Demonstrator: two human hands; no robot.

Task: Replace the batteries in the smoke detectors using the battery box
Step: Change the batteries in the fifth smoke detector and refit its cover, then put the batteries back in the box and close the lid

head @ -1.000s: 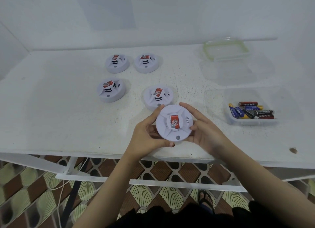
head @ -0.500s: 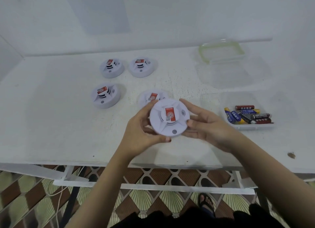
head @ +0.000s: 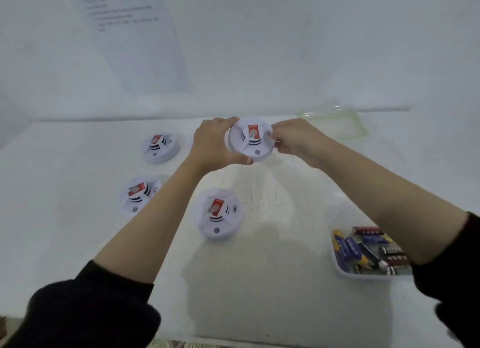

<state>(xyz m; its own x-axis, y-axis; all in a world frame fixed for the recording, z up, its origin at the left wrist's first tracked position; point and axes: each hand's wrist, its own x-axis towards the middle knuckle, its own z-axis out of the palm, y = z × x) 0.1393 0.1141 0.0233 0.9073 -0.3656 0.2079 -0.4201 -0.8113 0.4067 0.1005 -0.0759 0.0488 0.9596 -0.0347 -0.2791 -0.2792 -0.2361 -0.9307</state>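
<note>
I hold a white round smoke detector [head: 250, 142] with a red label up in the air, above the back of the white table [head: 285, 282]. My left hand [head: 214, 145] grips its left rim, thumb under the lower edge. My right hand [head: 294, 138] grips its right rim with curled fingers. Three more detectors lie on the table: one at the back left [head: 159, 148], one at the left [head: 139, 195], one in the middle [head: 218, 213]. The clear battery box [head: 368, 251] with several batteries sits at the right, partly behind my right forearm.
A clear lid with a green rim [head: 335, 121] lies at the back right of the table. A sheet of printed paper [head: 135, 35] hangs on the white wall behind. The table's front edge runs along the bottom.
Both hands have lifted the detector up and away from me, toward the back of the table. My view has tilted up, so the floor is out of sight and one back detector is hidden.
</note>
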